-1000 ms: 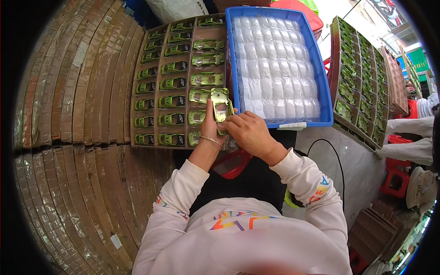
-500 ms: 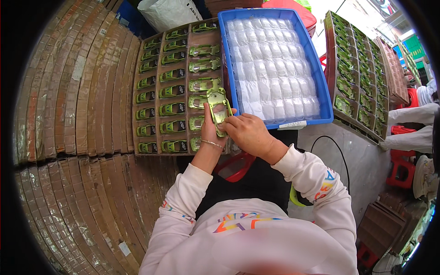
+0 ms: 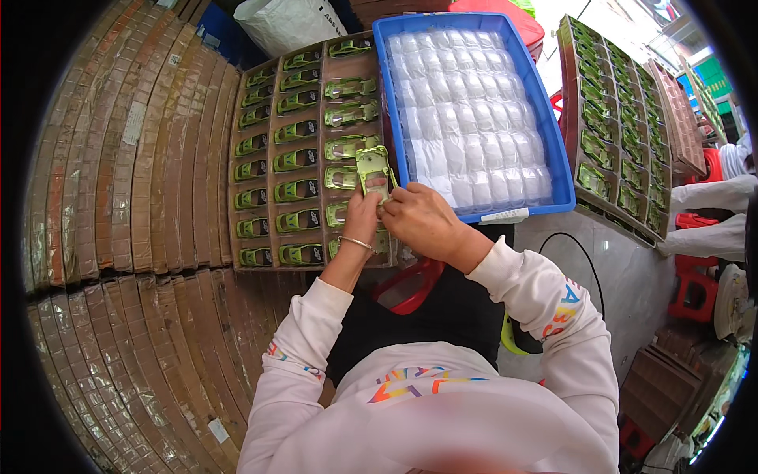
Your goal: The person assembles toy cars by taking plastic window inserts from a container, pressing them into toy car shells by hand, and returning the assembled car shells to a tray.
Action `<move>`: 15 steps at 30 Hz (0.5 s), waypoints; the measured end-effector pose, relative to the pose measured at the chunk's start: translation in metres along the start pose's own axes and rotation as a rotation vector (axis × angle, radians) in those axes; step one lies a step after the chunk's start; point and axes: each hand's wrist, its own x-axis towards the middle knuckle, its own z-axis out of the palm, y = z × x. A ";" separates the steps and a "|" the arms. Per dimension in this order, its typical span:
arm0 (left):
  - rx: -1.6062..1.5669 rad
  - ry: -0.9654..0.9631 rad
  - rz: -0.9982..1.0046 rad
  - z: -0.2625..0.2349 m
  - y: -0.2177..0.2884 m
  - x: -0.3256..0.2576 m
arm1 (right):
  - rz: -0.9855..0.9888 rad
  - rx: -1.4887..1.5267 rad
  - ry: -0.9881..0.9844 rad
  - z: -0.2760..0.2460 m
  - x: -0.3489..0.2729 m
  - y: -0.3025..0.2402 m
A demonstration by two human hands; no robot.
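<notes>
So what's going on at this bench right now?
A person in a white sweatshirt holds one green toy car upright with both hands: the left hand grips it from below, and the right hand pinches its lower end. It hangs over a brown compartment tray holding rows of similar green cars. Just to the right sits a blue bin filled with clear plastic parts. Another loaded tray stands further right.

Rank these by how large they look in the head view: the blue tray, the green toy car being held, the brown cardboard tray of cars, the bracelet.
1. Brown cardboard tray and blue tray: too alike to rank.
2. Green toy car, held by left hand and right hand.
3. Bracelet.
</notes>
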 end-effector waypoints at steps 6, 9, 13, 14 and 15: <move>0.154 -0.005 0.011 -0.010 -0.006 0.003 | 0.034 0.012 0.018 0.011 0.002 -0.004; 0.170 0.010 0.067 -0.011 -0.008 0.003 | 0.035 0.030 0.046 0.013 -0.001 -0.004; 0.215 0.016 0.105 -0.013 -0.009 0.004 | 0.039 0.031 0.044 0.012 -0.001 -0.005; 0.216 0.014 0.103 -0.013 -0.011 0.005 | 0.043 0.017 0.023 0.013 0.000 -0.005; 0.222 0.022 0.109 -0.012 -0.011 0.005 | 0.046 0.005 0.003 0.014 0.000 -0.006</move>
